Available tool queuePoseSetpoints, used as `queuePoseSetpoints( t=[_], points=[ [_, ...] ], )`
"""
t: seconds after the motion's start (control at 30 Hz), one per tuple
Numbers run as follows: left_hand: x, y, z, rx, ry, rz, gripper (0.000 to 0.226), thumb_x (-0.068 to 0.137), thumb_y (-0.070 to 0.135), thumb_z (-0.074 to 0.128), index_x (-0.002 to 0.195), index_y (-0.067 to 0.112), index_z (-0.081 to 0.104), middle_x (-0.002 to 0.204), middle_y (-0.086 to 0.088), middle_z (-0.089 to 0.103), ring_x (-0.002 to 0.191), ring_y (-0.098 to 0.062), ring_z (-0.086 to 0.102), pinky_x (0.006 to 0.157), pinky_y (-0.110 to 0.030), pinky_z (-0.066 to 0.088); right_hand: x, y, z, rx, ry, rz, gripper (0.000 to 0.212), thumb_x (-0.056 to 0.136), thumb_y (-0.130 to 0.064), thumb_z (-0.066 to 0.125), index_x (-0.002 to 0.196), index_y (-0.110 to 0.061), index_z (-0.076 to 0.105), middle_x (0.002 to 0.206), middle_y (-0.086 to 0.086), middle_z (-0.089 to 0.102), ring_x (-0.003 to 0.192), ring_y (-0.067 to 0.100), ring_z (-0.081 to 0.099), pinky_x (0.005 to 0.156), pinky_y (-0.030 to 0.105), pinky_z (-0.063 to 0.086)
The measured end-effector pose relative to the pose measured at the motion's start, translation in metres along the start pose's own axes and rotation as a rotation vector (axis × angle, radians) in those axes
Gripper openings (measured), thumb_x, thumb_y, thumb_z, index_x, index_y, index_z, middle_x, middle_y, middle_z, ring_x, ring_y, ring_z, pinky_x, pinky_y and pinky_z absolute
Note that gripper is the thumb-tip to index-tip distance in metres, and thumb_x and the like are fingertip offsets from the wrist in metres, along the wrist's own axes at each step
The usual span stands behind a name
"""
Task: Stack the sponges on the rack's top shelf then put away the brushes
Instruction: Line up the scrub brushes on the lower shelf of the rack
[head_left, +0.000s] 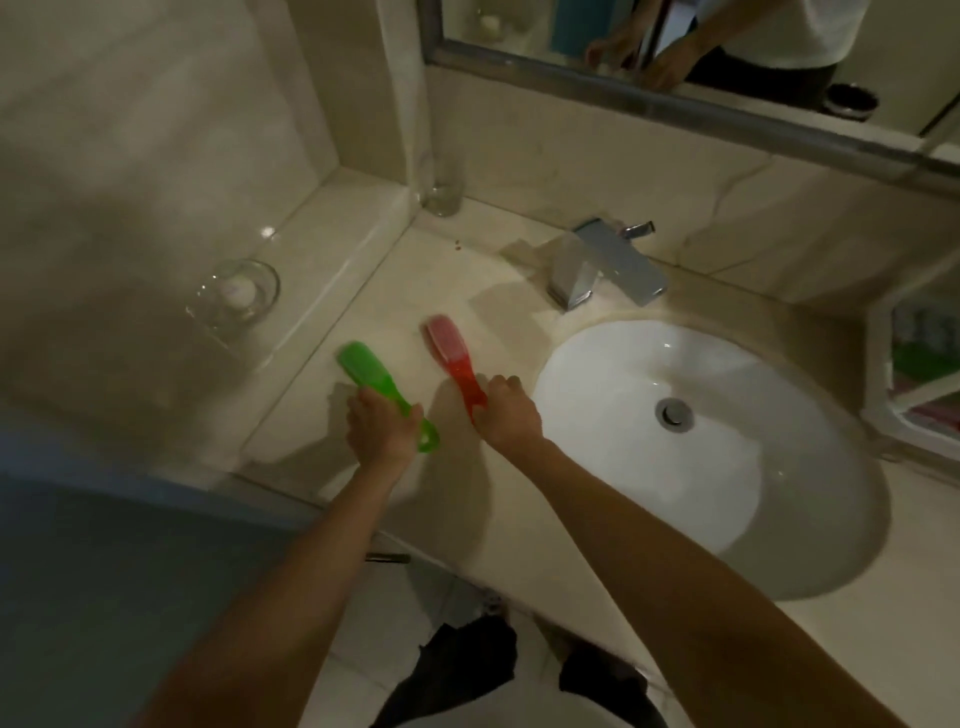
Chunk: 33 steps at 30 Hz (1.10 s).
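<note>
A green brush (366, 369) lies on the beige counter left of the sink, and my left hand (382, 428) is closed around its handle. Beside it, a red brush (449, 345) points away from me; my right hand (506, 413) grips its handle end. Both brush heads rest on or just above the counter. At the far right edge, a white rack (883, 410) shows green and pink items on its shelves, blurred and partly cut off.
A white oval sink (597, 415) with a chrome faucet (605, 267) sits right of the brushes. A glass dish (236, 296) holding a small round thing stands on the left ledge, a clear glass (444, 192) in the corner. A mirror (675, 47) hangs above.
</note>
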<state>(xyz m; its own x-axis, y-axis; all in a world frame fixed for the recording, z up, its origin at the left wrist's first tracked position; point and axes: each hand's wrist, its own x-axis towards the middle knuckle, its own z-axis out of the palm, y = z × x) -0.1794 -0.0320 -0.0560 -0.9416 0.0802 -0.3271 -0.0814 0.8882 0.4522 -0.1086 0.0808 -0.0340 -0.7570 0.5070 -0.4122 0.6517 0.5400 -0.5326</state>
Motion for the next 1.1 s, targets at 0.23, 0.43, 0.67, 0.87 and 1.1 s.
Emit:
queuePoseSetpoints(
  t=[0.23,0.43,0.67,0.87,1.1],
  points=[
    [0.026,-0.003,0.005,0.074,-0.095,-0.044,0.084,0.079,0.028,0.068,0.139,-0.007,0.020,0.136,-0.025,0.043,0.125,-0.039,0.044,0.102,-0.043,0.036,0.024,-0.013,0.020,-0.069,-0.064,0.119,0.037,0.093,-0.018,0.049,0.128,-0.007,0.041,0.120,0.012,0.047,0.103,0.030,0.058,0.084,0.035,0.048],
    [0.038,0.002,0.002,-0.028,-0.094,-0.122,0.095,0.082,0.018,0.067,0.143,-0.009,-0.001,0.138,-0.024,0.043,0.127,-0.038,0.045,0.103,-0.043,0.034,0.033,-0.013,0.015,-0.080,-0.162,0.145,0.035,0.087,-0.012,0.054,0.122,-0.013,0.052,0.106,0.013,0.065,0.096,0.029,0.065,0.080,0.033,0.052],
    [0.033,0.004,-0.007,-0.223,-0.006,-0.008,0.028,0.090,-0.001,0.043,0.114,-0.009,0.054,0.119,-0.029,0.057,0.113,-0.041,0.052,0.090,-0.040,0.039,0.034,-0.002,-0.013,0.041,-0.217,0.099,0.026,0.085,-0.010,0.050,0.107,-0.002,0.063,0.109,0.017,0.065,0.090,0.025,0.057,0.063,0.021,0.042],
    [0.015,0.037,-0.024,-0.375,0.053,0.343,0.013,0.090,0.002,0.048,0.092,-0.004,0.059,0.089,-0.018,0.057,0.085,-0.028,0.054,0.065,-0.020,0.029,0.016,0.025,-0.055,0.381,0.134,0.069,0.017,0.088,-0.005,0.049,0.093,0.003,0.063,0.088,0.022,0.070,0.075,0.025,0.063,0.078,0.036,0.052],
    [-0.031,0.096,-0.004,-0.316,-0.352,0.754,0.013,0.082,0.010,0.067,0.076,0.009,0.055,0.068,0.003,0.051,0.063,-0.008,0.047,0.056,-0.018,0.029,-0.041,0.083,-0.124,0.668,0.393,0.069,0.017,0.090,-0.004,0.053,0.075,-0.003,0.059,0.063,0.004,0.055,0.046,0.003,0.047,0.047,0.016,0.038]
  ],
)
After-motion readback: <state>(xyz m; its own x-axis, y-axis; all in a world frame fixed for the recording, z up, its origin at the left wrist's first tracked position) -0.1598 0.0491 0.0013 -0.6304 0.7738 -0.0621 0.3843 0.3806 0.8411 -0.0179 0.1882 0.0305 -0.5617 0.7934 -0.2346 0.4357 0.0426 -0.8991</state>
